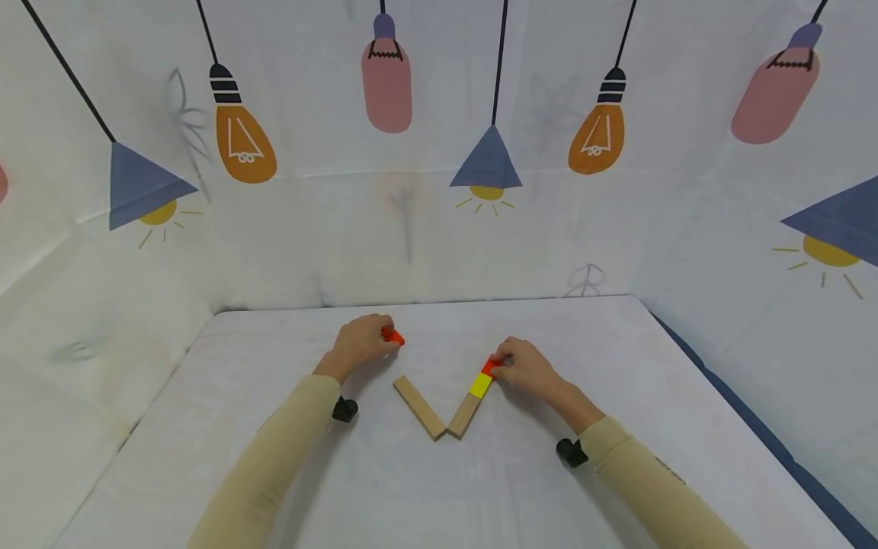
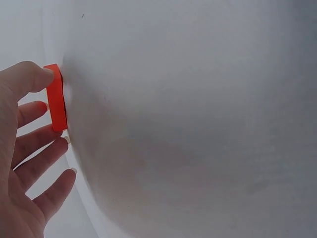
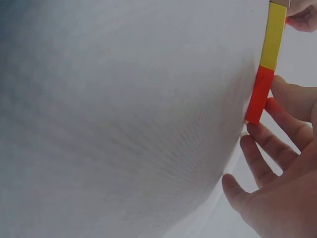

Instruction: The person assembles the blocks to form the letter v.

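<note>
Between thumb and fingers, my left hand (image 1: 363,338) pinches a small red block (image 2: 57,99) at the back of the table, left of the middle. With its thumb and fingertips, my right hand (image 1: 527,367) holds another red block (image 3: 260,94) at the far end of a slanted row. A yellow block (image 1: 481,385) lies end to end with that red one, and a plain wooden block (image 1: 465,415) forms the row's near end. A second wooden block (image 1: 420,408) slants the other way, its near end meeting the row in a V.
The white table (image 1: 411,496) runs back to a white wall sheet (image 1: 309,236) printed with hanging lamps and bulbs. A dark blue strip (image 1: 761,431) lines the table's right edge. A small black device (image 1: 345,410) sits at the left wrist, and another (image 1: 571,453) at the right.
</note>
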Demonstrator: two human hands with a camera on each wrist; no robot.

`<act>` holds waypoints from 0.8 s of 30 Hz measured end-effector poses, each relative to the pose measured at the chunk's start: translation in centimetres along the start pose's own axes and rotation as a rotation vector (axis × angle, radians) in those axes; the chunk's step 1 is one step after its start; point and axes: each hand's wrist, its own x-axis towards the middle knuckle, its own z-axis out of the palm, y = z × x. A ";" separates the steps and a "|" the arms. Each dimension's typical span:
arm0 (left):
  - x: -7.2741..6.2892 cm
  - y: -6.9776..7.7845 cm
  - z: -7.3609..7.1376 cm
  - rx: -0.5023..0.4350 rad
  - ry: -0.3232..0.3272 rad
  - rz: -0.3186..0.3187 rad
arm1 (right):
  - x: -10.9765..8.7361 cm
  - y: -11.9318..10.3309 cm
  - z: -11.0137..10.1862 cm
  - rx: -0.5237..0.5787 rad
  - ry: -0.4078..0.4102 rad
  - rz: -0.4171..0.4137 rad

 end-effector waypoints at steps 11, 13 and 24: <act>-1.0 0.5 -0.4 -0.007 0.022 0.041 | -0.1 -0.1 -0.1 0.003 -0.002 0.006; -1.3 0.6 -0.5 -0.003 0.031 0.053 | -0.1 -0.2 -0.1 0.003 -0.003 0.008; -2.2 0.5 -1.0 0.023 0.022 0.048 | -0.1 -0.1 0.0 0.005 -0.005 0.011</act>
